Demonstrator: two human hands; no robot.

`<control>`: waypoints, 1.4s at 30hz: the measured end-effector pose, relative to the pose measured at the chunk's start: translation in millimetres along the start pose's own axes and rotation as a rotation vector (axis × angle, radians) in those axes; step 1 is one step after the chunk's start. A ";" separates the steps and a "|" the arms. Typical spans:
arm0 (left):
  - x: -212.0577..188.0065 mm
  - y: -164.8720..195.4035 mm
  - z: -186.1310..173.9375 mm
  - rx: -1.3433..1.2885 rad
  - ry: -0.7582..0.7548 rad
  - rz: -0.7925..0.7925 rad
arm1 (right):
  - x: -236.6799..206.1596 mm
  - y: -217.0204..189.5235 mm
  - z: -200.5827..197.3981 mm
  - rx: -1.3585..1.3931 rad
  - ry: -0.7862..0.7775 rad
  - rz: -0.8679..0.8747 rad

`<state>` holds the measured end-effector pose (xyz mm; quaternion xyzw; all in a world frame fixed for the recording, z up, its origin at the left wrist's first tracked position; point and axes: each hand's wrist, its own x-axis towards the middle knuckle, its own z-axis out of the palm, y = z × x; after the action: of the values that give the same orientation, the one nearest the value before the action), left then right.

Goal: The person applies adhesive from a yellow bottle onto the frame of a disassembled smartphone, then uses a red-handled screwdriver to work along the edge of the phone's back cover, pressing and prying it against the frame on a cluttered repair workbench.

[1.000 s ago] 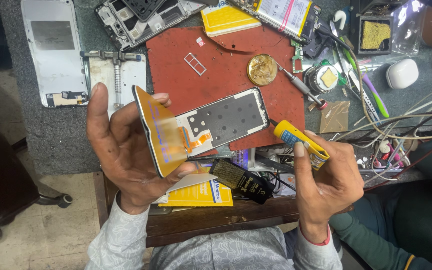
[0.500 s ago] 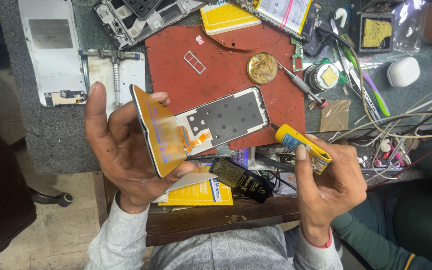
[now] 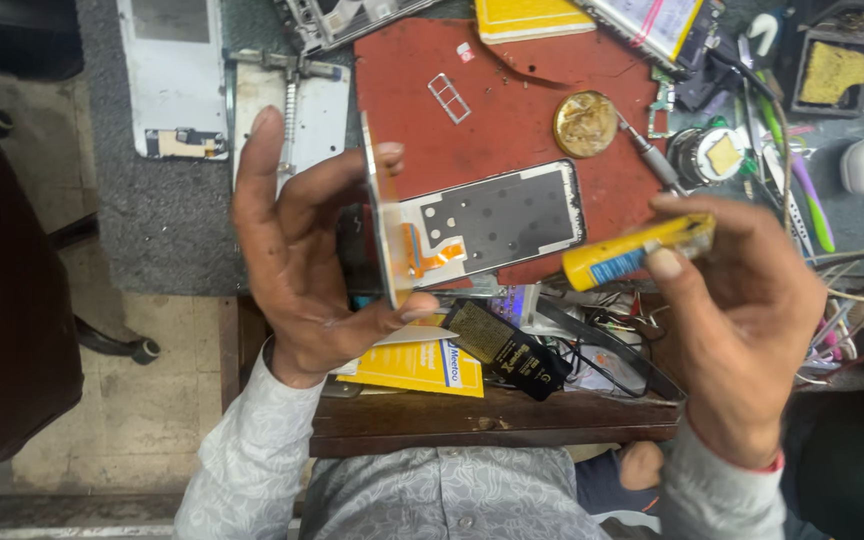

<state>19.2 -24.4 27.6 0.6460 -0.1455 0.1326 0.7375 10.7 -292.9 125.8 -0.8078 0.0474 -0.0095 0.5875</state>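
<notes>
Head view: phone screen [image 3: 472, 225] in left hand [image 3: 297, 260], right hand [image 3: 742, 310] beside.

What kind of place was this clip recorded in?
Most likely a phone repair bench. A bare phone screen panel lies on a red work mat, stripped phone frames sit at the back, and tangled wires crowd the right side.

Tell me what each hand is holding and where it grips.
Left hand pinches a thin phone panel by its edges; right hand grips a yellow tube near its rear end.
</notes>
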 end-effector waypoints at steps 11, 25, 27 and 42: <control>4.5 3.1 -9.6 -0.031 -0.019 -0.052 | 48.9 -10.0 46.5 0.119 -0.431 0.109; 7.2 2.1 -17.5 -0.050 -0.054 -0.060 | 54.5 -8.1 67.4 0.096 -0.449 0.227; 7.3 1.8 -17.4 -0.042 -0.054 -0.057 | 54.4 -7.4 66.6 0.097 -0.451 0.234; 7.8 1.3 -17.2 -0.005 -0.053 -0.052 | 55.0 -6.4 64.5 0.107 -0.453 0.226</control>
<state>26.7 -7.1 29.7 0.6509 -0.1486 0.0959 0.7383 70.4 -234.6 109.7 -0.7465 0.0039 0.2347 0.6226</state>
